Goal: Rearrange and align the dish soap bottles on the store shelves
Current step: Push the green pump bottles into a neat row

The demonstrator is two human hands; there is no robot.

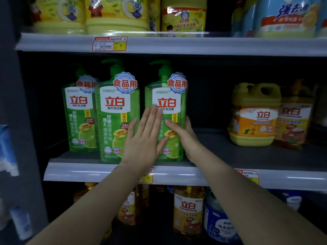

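Left hand [145, 138] flat on bottle [168, 101], right hand [185, 137] grips its side. I'd slide it toward neighbour [115, 110] left of hands, label square.

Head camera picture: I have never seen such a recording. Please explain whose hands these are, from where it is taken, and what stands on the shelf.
There is no machine here. A person wears one camera on the head, so you see roughly what that person sees. The person reaches to the middle shelf of a shop. On it stand three green pump bottles of dish soap and, farther right, a yellow jug. The right hand grips the rightmost green bottle, thumb across its front. The left hand lies flat on that bottle's front, fingers straight. Other bottles stand on the shelf below.
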